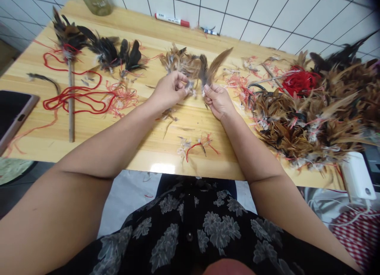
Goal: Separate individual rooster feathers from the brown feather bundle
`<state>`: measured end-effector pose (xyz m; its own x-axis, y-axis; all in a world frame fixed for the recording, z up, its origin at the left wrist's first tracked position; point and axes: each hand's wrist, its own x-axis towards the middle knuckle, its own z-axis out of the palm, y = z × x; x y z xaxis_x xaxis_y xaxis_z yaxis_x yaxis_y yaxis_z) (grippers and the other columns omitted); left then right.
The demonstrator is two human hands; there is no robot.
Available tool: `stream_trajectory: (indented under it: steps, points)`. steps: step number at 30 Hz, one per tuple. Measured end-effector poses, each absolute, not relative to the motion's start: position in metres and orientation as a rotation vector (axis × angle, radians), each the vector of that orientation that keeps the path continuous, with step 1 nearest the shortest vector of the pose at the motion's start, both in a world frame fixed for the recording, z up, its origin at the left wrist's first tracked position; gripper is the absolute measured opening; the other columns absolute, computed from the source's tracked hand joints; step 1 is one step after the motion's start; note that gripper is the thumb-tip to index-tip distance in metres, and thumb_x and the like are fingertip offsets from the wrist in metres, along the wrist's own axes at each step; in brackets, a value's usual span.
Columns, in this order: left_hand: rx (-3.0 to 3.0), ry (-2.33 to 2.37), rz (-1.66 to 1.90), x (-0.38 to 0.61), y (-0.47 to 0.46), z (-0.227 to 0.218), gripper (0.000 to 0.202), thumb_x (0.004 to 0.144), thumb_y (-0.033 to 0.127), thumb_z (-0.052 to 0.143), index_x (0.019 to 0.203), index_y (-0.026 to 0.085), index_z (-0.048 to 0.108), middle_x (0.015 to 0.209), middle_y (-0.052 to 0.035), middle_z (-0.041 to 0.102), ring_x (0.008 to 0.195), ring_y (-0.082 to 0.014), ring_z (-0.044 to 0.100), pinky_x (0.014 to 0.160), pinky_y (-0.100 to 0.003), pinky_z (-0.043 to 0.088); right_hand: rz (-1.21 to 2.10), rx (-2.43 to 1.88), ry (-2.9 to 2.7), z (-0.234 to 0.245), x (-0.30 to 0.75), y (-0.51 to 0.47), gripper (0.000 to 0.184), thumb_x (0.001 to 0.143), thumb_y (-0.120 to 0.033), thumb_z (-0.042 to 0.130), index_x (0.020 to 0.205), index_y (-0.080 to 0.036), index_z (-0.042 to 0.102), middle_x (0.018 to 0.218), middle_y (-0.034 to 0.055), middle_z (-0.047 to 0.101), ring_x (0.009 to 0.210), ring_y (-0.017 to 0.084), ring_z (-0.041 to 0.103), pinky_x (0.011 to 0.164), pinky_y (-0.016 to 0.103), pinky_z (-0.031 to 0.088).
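You held a small feather bunch [218, 65] over the middle of the wooden surface [160, 148], your right hand [219, 101] pinching it low at the base while a long brown plume leaned up and to the right. Your left hand [172, 88], just beside it, was drawn to a narrow pinch at some pale fluff [190, 85], though blur hid exactly what it gripped. The bunch looked nearly weightless, springy along its shafts and soft in the down, apt to drift in a puff of air; its plumes seemed easy to crease or split, so the gathered base offered the surest hold, though smooth shafts might slip from a loose pinch. More brown feathers [178, 63] lay just behind your hands, and a broad feather heap [297, 112] crowded the right. To the left, red cord [49, 103] looped across a stick [71, 112], likely to snag a sideways sweep. The surface ran from a near edge beneath your forearms [139, 116] back to a tiled wall [273, 13]; the most open room lay between those forearms, around a scrap of red thread [192, 145].
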<state>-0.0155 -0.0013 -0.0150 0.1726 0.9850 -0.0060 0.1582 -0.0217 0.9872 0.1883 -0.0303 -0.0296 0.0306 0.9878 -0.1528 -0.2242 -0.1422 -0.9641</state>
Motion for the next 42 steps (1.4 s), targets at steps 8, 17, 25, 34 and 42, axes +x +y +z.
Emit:
stream_trajectory:
  steps: [8,17,25,34,42]
  points:
    - [1.285,1.184,1.084,-0.013,-0.008,0.012,0.043,0.093,-0.018,0.073,0.078,0.021,0.066,0.077,0.0044,0.067,0.073,-0.013,0.055,0.086,-0.034,0.049,1.329,-1.133,-0.978,-0.04,0.191,-0.026,0.066,0.094,-0.062,0.106,0.083,-0.026,0.051,0.069,-0.0097,0.043,0.063,0.007,0.036,0.056,0.022,0.032]
    - [1.265,1.052,1.105,0.003,-0.016,-0.012,0.035,0.083,-0.006,0.09,0.086,0.021,0.068,0.079,0.0037,0.071,0.075,-0.0137,0.068,0.075,-0.025,0.055,1.115,-1.296,-1.102,-0.039,0.172,-0.034,0.068,0.092,-0.072,0.101,0.078,-0.027,0.052,0.074,-0.005,0.046,0.079,0.015,0.049,0.072,0.029,0.042]
    - [1.347,1.096,1.108,0.003,-0.017,-0.018,0.034,0.081,-0.009,0.08,0.08,0.023,0.068,0.071,0.0042,0.066,0.069,-0.014,0.062,0.066,-0.023,0.051,0.881,-1.399,-1.276,-0.047,0.17,-0.036,0.067,0.094,-0.072,0.098,0.073,-0.026,0.054,0.083,-0.0009,0.049,0.099,0.021,0.056,0.092,0.032,0.051]
    - [1.323,1.099,1.131,0.003,-0.014,-0.016,0.035,0.08,-0.012,0.077,0.074,0.021,0.067,0.069,0.0045,0.066,0.069,-0.0142,0.064,0.069,-0.024,0.055,0.843,-1.433,-1.323,-0.044,0.168,-0.038,0.056,0.097,-0.044,0.101,0.068,-0.025,0.056,0.081,-0.0013,0.05,0.098,0.022,0.058,0.095,0.034,0.052]
    - [1.263,1.079,1.116,0.001,-0.016,-0.007,0.044,0.08,-0.019,0.08,0.069,0.02,0.064,0.07,0.0037,0.062,0.075,-0.0154,0.063,0.075,-0.029,0.05,0.961,-1.324,-1.28,-0.041,0.166,-0.037,0.053,0.094,-0.054,0.103,0.073,-0.025,0.064,0.084,-0.0005,0.061,0.093,0.02,0.058,0.089,0.033,0.053]
